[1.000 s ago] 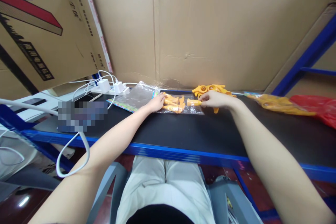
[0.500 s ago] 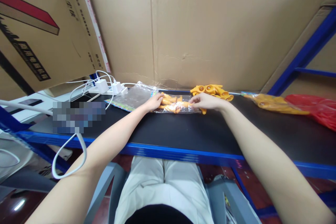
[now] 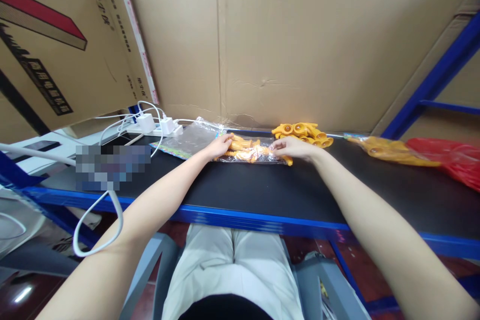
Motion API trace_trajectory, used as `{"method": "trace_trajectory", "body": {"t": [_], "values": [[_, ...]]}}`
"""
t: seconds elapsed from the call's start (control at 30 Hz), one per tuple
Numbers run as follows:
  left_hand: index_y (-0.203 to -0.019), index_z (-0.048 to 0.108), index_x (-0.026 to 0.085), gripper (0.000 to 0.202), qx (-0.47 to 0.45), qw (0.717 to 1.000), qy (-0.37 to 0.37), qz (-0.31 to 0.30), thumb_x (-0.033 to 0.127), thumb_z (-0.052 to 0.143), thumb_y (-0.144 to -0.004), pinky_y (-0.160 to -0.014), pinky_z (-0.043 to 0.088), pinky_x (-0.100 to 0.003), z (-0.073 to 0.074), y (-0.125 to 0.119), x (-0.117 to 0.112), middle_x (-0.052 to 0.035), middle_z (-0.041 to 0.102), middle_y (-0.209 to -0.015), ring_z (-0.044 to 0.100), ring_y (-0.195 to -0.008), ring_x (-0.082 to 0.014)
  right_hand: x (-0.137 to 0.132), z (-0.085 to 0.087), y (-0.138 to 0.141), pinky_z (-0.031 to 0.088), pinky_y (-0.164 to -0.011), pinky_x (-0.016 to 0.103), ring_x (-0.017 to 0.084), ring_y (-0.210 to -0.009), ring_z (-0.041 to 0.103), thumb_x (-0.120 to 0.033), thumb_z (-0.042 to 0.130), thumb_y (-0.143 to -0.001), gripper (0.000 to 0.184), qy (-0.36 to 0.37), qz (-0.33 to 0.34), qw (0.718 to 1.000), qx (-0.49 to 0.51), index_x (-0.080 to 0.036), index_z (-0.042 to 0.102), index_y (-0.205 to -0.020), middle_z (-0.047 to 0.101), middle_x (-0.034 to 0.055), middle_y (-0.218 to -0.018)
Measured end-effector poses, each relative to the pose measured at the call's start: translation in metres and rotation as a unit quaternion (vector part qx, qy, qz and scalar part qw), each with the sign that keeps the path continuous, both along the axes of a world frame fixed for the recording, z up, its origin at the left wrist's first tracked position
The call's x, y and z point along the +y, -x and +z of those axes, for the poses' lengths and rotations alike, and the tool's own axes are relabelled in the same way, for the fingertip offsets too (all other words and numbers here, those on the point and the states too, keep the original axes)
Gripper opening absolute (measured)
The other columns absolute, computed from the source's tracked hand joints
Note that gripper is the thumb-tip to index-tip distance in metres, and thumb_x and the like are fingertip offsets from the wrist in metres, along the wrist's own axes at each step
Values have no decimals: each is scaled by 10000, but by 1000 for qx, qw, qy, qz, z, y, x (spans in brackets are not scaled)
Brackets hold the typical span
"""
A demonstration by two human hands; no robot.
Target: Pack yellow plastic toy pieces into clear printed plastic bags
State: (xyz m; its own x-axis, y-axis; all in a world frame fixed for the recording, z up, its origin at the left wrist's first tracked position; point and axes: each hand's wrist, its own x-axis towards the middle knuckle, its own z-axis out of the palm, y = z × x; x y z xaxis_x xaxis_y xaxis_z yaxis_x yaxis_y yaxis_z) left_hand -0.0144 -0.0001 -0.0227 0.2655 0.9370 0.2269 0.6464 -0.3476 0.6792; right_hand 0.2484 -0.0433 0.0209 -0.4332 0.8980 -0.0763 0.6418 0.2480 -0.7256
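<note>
A clear plastic bag (image 3: 249,152) with several orange plastic toy pieces inside lies on the black shelf top (image 3: 285,185). My left hand (image 3: 219,146) rests on the bag's left end, fingers curled onto it. My right hand (image 3: 290,146) pinches the bag's right end, where one orange piece sticks out. A loose heap of orange toy pieces (image 3: 303,131) lies just behind my right hand, against the cardboard wall.
A stack of empty clear bags with printed headers (image 3: 189,140) lies left of my hands. White chargers and cables (image 3: 150,122) and a phone sit at far left. More bagged orange toys (image 3: 390,150) and a red bag (image 3: 450,157) are at right. Cardboard walls the back.
My right hand has moved left to the bag's mouth with an orange piece, which now lies mostly in the bag. My left hand has stayed on the bag's left end.
</note>
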Motion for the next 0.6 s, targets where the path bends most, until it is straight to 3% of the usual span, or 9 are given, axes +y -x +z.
{"method": "trace_trajectory", "body": {"t": [0.2, 0.37, 0.6], "values": [[-1234, 482, 102, 427, 5, 1000, 1, 7, 233, 330, -857, -1035, 280, -316, 0, 0, -1, -119, 481, -1303, 451, -1182, -194, -1, 6, -1, 431, -590, 232, 103, -635, 544, -335, 621, -651, 317, -19, -6, 999, 26, -145, 628, -904, 620, 27, -741], [-1222, 492, 132, 414, -10, 1000, -4, -2, 244, 338, -854, -1018, 312, -358, -4, 1, 2, -109, 502, -1283, 470, -1160, -205, 1, -1, 4, 449, -636, 230, 106, -685, 558, -299, 617, -660, 296, -30, -17, 999, 23, -152, 627, -916, 627, 28, -794], [-1228, 483, 137, 408, -38, 999, 24, -21, 230, 347, -855, -1018, 323, -323, 0, -2, -4, -101, 484, -1303, 465, -1169, -188, -1, -7, 15, 404, -498, 219, 102, -573, 514, -378, 607, -687, 344, -43, -17, 999, -5, -147, 648, -939, 617, 40, -721]]}}
